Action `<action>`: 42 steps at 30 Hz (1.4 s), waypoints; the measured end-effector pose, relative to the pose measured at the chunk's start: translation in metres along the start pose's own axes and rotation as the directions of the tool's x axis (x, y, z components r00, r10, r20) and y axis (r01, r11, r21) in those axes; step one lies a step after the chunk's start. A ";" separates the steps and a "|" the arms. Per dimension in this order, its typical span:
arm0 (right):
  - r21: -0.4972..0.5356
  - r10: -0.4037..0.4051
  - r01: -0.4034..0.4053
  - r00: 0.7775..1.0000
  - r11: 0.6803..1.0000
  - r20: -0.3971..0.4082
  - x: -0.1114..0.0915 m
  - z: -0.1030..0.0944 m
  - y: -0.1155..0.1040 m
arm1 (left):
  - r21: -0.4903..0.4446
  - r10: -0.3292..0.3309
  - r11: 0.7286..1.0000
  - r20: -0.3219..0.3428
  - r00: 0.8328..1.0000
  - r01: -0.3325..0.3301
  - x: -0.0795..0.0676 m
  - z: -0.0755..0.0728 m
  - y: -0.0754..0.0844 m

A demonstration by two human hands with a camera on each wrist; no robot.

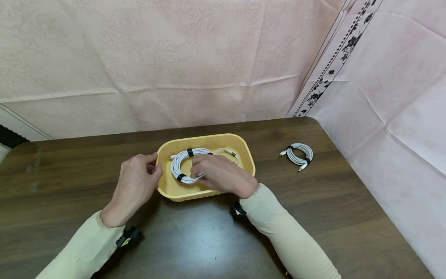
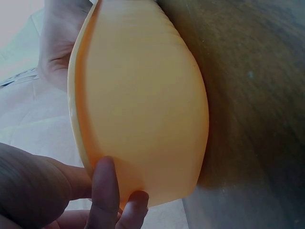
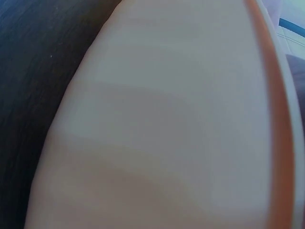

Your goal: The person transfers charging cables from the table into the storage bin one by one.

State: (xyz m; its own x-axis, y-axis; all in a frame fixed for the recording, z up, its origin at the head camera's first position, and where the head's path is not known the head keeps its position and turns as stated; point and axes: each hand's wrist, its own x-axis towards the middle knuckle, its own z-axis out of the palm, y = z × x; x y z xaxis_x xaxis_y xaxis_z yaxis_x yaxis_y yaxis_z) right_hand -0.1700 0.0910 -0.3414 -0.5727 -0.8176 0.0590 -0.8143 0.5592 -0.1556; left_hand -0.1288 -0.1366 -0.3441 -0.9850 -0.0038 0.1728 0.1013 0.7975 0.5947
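Now a wide brown wooden table (image 1: 334, 217) is holding up a yellow plastic tray with round corners (image 1: 209, 142), its long side running left to right. Your left hand (image 1: 134, 180) is gripping the tray's left rim. Your right hand (image 1: 223, 173), the nearer one, is pinching the big white cable ring with black straps (image 1: 176, 166), which is lying inside, toward your left hand; your right hand is hiding its right side. A smaller white cable ring (image 1: 290, 155) is resting on the table, right of the tray. A thin white loop with a green bit (image 1: 232, 154) is sitting inside, just past your right hand.
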 end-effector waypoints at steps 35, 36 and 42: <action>0.064 -0.007 0.002 0.997 0.998 0.075 0.008 0.004 0.006 | -0.006 0.014 1.000 -0.005 1.000 -0.014 0.000 -0.001 -0.001; 0.069 -0.006 0.000 0.997 0.998 0.077 0.009 0.004 0.006 | -0.007 0.016 1.000 -0.005 1.000 -0.016 0.000 -0.001 -0.001; 0.082 0.002 -0.009 0.996 0.997 0.084 0.009 0.005 0.005 | -0.006 0.018 1.000 -0.006 1.000 -0.018 0.001 0.000 -0.002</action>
State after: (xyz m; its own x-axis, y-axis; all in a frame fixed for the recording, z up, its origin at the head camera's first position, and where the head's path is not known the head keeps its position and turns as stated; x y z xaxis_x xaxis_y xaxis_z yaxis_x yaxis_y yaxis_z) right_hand -0.1792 0.0856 -0.3466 -0.5645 -0.8250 -0.0246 -0.7986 0.5535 -0.2364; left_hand -0.1295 -0.1379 -0.3451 -0.9821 0.0066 0.1880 0.1195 0.7937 0.5965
